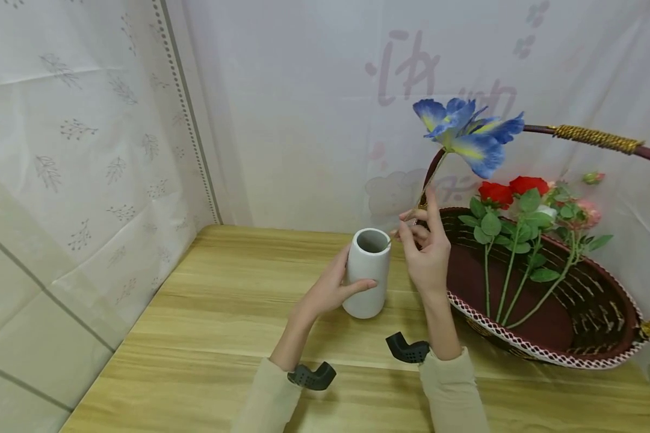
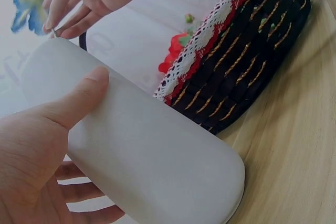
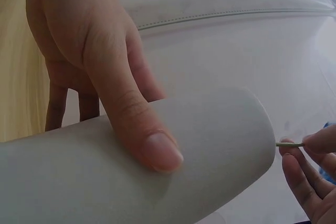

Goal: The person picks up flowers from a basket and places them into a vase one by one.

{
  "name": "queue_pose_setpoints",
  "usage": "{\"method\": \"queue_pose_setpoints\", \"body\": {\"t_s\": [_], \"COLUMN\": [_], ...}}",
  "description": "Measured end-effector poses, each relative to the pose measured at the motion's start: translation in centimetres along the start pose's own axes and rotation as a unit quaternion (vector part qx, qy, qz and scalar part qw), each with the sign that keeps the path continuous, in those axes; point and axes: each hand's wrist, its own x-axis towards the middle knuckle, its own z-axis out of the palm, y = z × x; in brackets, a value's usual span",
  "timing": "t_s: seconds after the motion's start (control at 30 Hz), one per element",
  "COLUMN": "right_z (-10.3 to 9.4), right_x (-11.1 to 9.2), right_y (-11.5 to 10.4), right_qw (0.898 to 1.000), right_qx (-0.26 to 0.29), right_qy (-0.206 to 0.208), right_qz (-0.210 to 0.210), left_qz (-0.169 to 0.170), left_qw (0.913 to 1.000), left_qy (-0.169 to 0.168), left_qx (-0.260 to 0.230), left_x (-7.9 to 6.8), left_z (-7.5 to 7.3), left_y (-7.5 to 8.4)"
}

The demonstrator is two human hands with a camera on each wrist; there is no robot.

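A white vase (image 1: 365, 282) stands on the wooden table, its round mouth facing up. My left hand (image 1: 333, 285) grips it from the left side, thumb across the front and fingers behind. Beside the rim, my right hand (image 1: 427, 252) pinches the thin green stem (image 3: 290, 144) of a blue artificial flower (image 1: 468, 135). Its blue and yellow petals spread above that hand. The stem's lower end reaches the vase mouth, as the head and right wrist views show. In the left wrist view, the right hand's fingertips (image 2: 52, 23) are right at the vase's top.
A dark woven basket (image 1: 601, 355) with white lace trim and a tall handle stands at the right. Inside it lie red roses (image 1: 528, 185), a pink flower (image 1: 587, 213) and leafy green stems. A patterned curtain (image 1: 292, 120) hangs behind the wooden table (image 1: 206, 337).
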Motion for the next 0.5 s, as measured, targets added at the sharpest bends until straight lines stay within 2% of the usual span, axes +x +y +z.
{"method": "queue_pose_setpoints", "body": {"t_s": [0.1, 0.33, 0.5], "right_z": [0.3, 0.8, 1.1], "right_x": [0.0, 0.1, 0.1], "right_y": [0.0, -0.2, -0.3], "right_qw": [1.0, 0.999, 0.998], "right_qx": [-0.013, -0.04, -0.04], "right_qy": [-0.015, -0.021, -0.027], "right_qz": [-0.003, -0.02, -0.032], "left_qz": [0.003, 0.002, 0.003], "left_qw": [1.0, 0.9999, 1.0], "left_qy": [0.004, 0.002, -0.003], "left_qx": [-0.006, 0.012, 0.006], "left_x": [0.0, 0.5, 0.5], "left_z": [0.1, 0.7, 0.7], "left_y": [-0.3, -3.0, -3.1]}}
